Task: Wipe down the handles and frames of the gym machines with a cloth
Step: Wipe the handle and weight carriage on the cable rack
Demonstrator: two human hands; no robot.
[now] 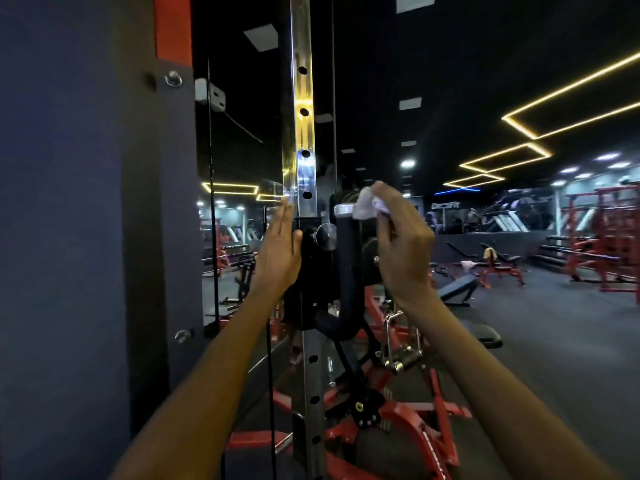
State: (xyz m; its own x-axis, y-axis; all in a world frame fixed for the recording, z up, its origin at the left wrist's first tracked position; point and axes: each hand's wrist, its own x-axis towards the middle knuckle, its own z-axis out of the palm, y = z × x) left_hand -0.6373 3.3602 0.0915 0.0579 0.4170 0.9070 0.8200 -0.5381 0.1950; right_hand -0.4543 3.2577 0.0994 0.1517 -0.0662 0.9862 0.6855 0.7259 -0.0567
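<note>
Dim gym, chrome perforated upright [302, 133]: left hand [278, 244], fingers straight, braces the black carriage [310, 271], likely to steady it; right hand [403, 237] pinches the white cloth [365, 204] against the handle's top [343, 211].

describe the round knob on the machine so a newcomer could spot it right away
Start at the tall shiny steel upright with round holes in the middle of the view. Where it meets the black sliding carriage, between the flat left hand and the right hand holding the white cloth, sits the round silver knob, the only polished disc on that black block.
</note>
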